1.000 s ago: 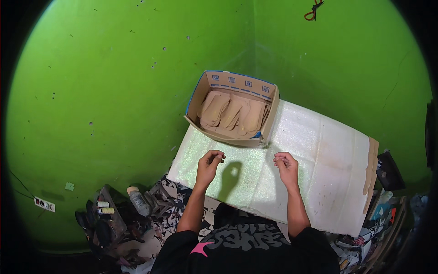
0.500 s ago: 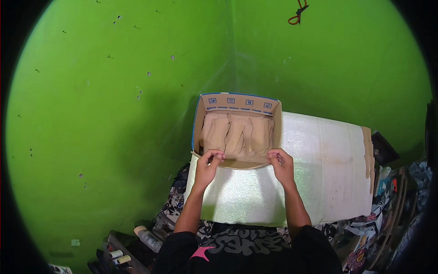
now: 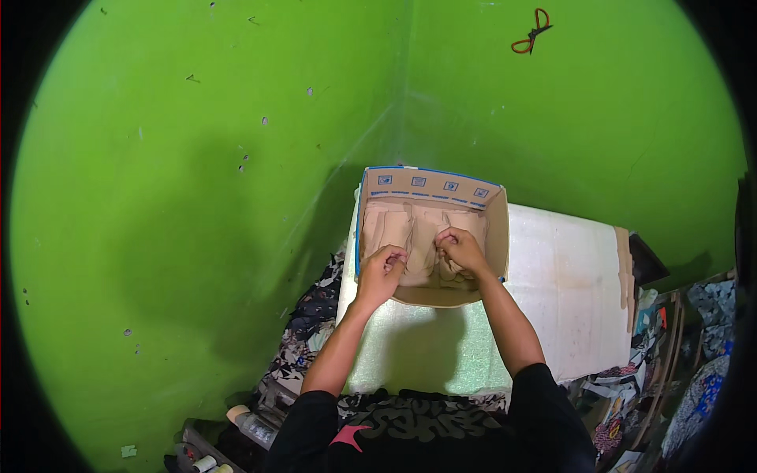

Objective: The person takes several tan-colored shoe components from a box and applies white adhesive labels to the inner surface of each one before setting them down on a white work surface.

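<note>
A: Where is the box [image 3: 430,236] found?

B: It is set on the white board [image 3: 552,292], open, against the green wall [image 3: 197,197].

A: And the hands?

B: Both are held inside it. The left hand [image 3: 384,268] and right hand [image 3: 460,250] are curled, fingers pinched on the beige pieces [image 3: 418,236] stacked there.
</note>
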`<action>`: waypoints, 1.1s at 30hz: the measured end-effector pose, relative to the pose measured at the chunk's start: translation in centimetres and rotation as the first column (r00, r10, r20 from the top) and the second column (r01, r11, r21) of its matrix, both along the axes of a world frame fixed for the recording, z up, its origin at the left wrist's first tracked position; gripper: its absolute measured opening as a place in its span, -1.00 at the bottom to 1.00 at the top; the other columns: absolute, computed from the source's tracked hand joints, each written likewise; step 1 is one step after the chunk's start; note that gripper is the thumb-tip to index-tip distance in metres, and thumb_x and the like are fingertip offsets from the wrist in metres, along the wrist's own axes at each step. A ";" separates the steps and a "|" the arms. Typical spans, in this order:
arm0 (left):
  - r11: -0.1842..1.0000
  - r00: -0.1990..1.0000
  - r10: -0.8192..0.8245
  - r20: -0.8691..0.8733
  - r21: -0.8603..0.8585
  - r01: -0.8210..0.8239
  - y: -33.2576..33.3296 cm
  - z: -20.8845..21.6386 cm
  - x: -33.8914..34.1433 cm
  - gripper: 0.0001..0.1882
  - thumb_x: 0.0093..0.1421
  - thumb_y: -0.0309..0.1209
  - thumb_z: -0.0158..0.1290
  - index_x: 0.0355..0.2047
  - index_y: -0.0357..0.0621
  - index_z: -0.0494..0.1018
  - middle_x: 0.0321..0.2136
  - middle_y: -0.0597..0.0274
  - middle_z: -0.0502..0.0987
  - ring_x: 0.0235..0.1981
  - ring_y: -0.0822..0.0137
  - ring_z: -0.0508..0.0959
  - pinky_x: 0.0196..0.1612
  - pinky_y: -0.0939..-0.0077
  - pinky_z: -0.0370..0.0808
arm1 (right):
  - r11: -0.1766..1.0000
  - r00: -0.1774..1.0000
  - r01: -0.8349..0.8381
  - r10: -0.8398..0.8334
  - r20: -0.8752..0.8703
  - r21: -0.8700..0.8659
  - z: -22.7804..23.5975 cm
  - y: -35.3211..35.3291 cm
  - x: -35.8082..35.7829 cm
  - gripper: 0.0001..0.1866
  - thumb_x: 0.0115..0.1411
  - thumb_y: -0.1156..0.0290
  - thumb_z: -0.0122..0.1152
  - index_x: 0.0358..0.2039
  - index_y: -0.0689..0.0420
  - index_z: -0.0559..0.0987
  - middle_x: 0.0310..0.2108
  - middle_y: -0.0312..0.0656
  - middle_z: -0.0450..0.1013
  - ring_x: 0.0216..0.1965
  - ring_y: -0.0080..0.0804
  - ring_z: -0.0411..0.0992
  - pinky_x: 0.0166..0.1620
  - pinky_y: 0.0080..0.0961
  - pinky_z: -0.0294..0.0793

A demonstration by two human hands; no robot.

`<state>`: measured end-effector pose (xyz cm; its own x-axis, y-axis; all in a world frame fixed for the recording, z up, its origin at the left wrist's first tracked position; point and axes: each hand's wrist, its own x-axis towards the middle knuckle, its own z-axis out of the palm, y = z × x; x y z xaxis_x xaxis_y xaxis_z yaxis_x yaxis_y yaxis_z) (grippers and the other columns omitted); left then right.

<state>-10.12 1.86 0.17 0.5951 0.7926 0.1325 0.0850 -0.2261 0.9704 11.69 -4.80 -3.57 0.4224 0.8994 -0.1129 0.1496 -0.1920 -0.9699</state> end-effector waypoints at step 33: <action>0.960 0.980 0.028 -0.195 0.279 0.028 -0.8 -0.6 0.4 -0.88 0.05 -0.45 0.03 -0.37 -0.14 0.46 -0.45 0.19 0.55 -0.46 0.28 0.57 -0.38 0.44 0.46 | 0.929 0.973 0.229 -0.226 0.046 -0.290 -6.9 3.6 1.3 -0.79 -0.08 0.44 0.26 -0.41 0.27 0.61 -0.51 -0.19 0.51 -0.52 -0.50 0.45 -0.42 -0.61 0.43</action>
